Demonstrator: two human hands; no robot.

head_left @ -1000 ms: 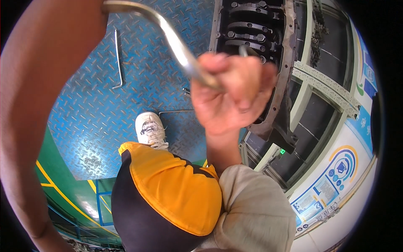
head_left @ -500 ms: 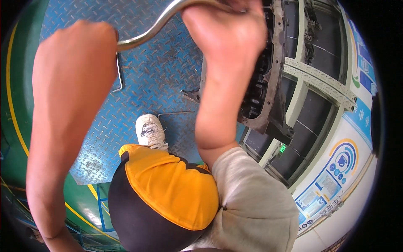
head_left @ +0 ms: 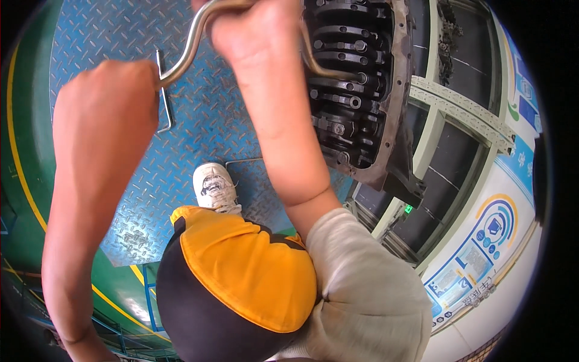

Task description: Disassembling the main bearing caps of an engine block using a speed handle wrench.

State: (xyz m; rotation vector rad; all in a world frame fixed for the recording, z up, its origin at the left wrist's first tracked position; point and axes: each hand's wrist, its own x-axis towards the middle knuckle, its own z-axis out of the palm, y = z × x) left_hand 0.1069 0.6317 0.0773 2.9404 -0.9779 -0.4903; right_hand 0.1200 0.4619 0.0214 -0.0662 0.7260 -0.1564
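A bent steel crank wrench (head_left: 192,43) runs across the top of the view. My left hand (head_left: 111,90) is closed around its near end at upper left. My right hand (head_left: 256,33) grips the offset middle of the crank at the top edge. Past that hand, the wrench's far leg (head_left: 322,69) reaches down onto a bolt in the open engine block (head_left: 362,127). The block shows rows of dark bearing caps and bolts.
Blue diamond-plate floor (head_left: 120,199) lies below, with a loose L-shaped metal bar (head_left: 161,90) on it. A white shoe (head_left: 212,186) stands by the block. A yellow and black garment (head_left: 241,283) fills the lower middle. A pale green frame (head_left: 458,114) and dark pit are at right.
My left hand came up from the picture's left edge and closed on the wrench's end. My right hand rose to the top edge and swung left, cranking the wrench.
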